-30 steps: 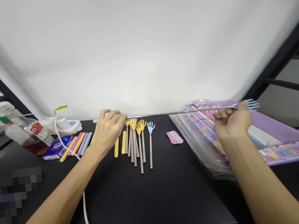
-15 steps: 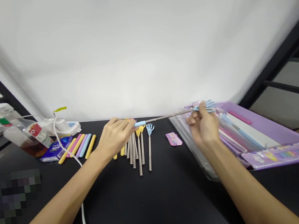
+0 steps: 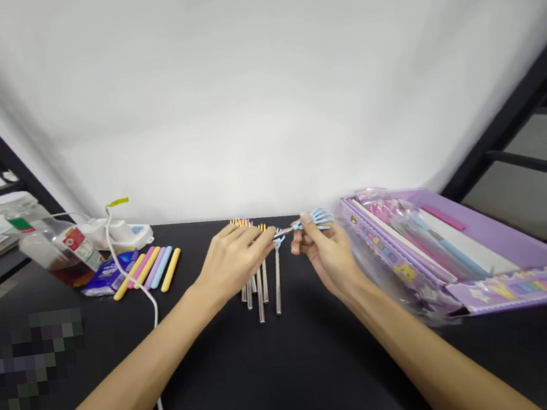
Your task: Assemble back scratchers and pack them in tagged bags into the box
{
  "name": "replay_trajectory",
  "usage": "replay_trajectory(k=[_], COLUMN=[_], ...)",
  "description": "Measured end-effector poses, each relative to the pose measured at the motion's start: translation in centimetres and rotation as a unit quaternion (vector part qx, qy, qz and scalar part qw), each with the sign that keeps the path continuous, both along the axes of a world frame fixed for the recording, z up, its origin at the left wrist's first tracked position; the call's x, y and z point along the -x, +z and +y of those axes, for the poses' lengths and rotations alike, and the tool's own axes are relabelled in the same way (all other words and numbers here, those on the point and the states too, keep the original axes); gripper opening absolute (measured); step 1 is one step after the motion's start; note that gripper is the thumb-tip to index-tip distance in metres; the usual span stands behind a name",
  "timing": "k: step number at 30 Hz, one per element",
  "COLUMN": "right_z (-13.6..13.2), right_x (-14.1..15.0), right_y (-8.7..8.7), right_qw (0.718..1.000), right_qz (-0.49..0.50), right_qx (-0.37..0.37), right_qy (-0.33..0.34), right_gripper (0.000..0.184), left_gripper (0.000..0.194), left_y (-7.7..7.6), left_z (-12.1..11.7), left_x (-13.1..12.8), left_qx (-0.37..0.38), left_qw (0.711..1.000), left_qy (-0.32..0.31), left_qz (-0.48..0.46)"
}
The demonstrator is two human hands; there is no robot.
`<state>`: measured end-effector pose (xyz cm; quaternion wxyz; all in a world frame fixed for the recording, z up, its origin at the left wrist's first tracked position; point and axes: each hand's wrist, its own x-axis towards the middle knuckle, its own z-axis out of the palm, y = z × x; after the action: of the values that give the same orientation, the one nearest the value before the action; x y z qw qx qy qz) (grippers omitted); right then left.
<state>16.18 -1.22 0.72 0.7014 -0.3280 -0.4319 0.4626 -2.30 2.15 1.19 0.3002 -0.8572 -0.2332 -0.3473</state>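
A metal-rod back scratcher with a light blue hand-shaped claw (image 3: 322, 216) is held between both my hands just above the black desk. My right hand (image 3: 327, 251) pinches it at the base of the claw, thumb on top. My left hand (image 3: 235, 257) is closed around the other end, which its fingers hide. Only a short length of metal rod (image 3: 284, 232) shows between the hands. Beneath my left hand lie several more back scratchers with metal rods (image 3: 260, 294), some with yellow claws. The rightmost one (image 3: 278, 285) has a blue claw, partly covered.
At left lie several pink, yellow, purple and blue handle tubes (image 3: 153, 269), a blue packet (image 3: 111, 273), a leaning bottle (image 3: 65, 249) and a power strip (image 3: 131, 237). A white cable (image 3: 162, 408) crosses the desk. At right stands a purple display box (image 3: 498, 229) with plastic wrapping.
My hands have come together, the right one moving left from the box. The rod, long between them before, now shows only a short length. The pink card on the desk no longer shows.
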Motion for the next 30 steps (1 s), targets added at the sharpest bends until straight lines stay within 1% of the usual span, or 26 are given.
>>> replay_trajectory(k=[1, 3, 5, 6, 8, 10, 11, 12, 14, 16, 17, 18, 19, 20, 21, 22, 23, 24, 25, 28, 30], right_z=[0.1, 0.5, 1.0, 1.2, 1.6, 1.7, 1.7, 1.6, 1.3, 0.9, 0.7, 0.6, 0.5, 0.5, 0.5, 0.5, 0.7, 0.8, 0.9, 1.1, 1.1], right_x=[-0.5, -2.4, -5.0, -6.1, -7.3, -7.0, -6.6, -6.2, -6.0, -7.1, -8.0, -8.9, -9.6, -10.1, -10.3, -10.1, -9.6, -9.0, -8.4, -6.7, -6.0], right_y=[0.2, 1.0, 1.8, 2.1, 2.3, 2.2, 2.2, 2.2, 2.7, 3.4, 3.8, 4.2, 4.4, 4.4, 4.4, 4.3, 4.1, 3.8, 3.5, 2.8, 2.4], right_qw=[1.0, 0.994, 0.965, 0.952, 0.937, 0.937, 0.94, 0.944, 0.945, 0.932, 0.919, 0.907, 0.903, 0.904, 0.907, 0.912, 0.918, 0.924, 0.93, 0.942, 0.947], right_qz=[0.008, 0.059, 0.158, 0.179, 0.197, 0.206, 0.208, 0.209, 0.215, 0.237, 0.257, 0.273, 0.283, 0.287, 0.288, 0.284, 0.277, 0.267, 0.255, 0.221, 0.208], right_qx=[0.005, 0.016, 0.015, 0.016, 0.021, 0.043, 0.051, 0.056, 0.055, 0.05, 0.05, 0.039, 0.034, 0.039, 0.044, 0.05, 0.055, 0.056, 0.053, 0.041, 0.034], right_qy=[-0.01, -0.085, -0.21, -0.248, -0.287, -0.279, -0.265, -0.251, -0.24, -0.268, -0.294, -0.317, -0.322, -0.315, -0.305, -0.29, -0.278, -0.269, -0.261, -0.247, -0.241], right_gripper=[0.035, 0.038, 0.042, 0.043, 0.04, 0.04, 0.04, 0.041, 0.04, 0.038, 0.04, 0.042, 0.044, 0.046, 0.046, 0.046, 0.044, 0.043, 0.043, 0.047, 0.05], left_gripper=[0.018, 0.016, 0.014, 0.013, 0.011, 0.013, 0.017, 0.016, 0.018, 0.017, 0.016, 0.015, 0.014, 0.013, 0.019, 0.029, 0.034, 0.034, 0.03, 0.019, 0.021], left_y=[0.0, 0.1, 0.1, 0.2, 0.2, 0.1, 0.1, 0.0, -0.1, 0.0, 0.2, 0.3, 0.5, 0.6, 0.7, 0.8, 0.8, 0.8, 0.7, 0.5, 0.5], left_z=[0.2, 0.9, 1.9, 2.2, 2.6, 2.3, 2.1, 1.9, 1.8, 2.0, 2.2, 2.3, 2.3, 2.2, 2.0, 1.6, 1.2, 0.8, 0.5, -0.1, -0.2], left_x=[0.4, 1.8, 3.1, 3.5, 3.5, 2.4, 1.8, 1.2, 0.9, 1.5, 1.9, 2.3, 2.5, 2.5, 2.2, 1.7, 1.1, 0.5, 0.0, -0.6, -0.6], left_qx=[0.006, 0.029, 0.054, 0.063, 0.058, 0.044, 0.033, 0.025, 0.023, 0.031, 0.034, 0.035, 0.031, 0.028, 0.024, 0.017, 0.002, -0.018, -0.04, -0.088, -0.099], left_qw=[1.0, 0.999, 0.991, 0.988, 0.986, 0.992, 0.995, 0.997, 0.998, 0.996, 0.996, 0.996, 0.997, 0.998, 0.999, 0.999, 0.999, 0.999, 0.998, 0.995, 0.994], left_qy=[0.001, 0.04, 0.117, 0.142, 0.153, 0.117, 0.095, 0.075, 0.059, 0.069, 0.077, 0.074, 0.064, 0.054, 0.045, 0.039, 0.041, 0.05, 0.052, 0.037, 0.03], left_qz=[0.003, -0.001, -0.016, -0.021, -0.028, -0.014, -0.006, 0.003, 0.025, 0.037, 0.034, 0.021, -0.001, -0.013, -0.018, -0.017, -0.01, -0.01, -0.012, -0.024, -0.033])
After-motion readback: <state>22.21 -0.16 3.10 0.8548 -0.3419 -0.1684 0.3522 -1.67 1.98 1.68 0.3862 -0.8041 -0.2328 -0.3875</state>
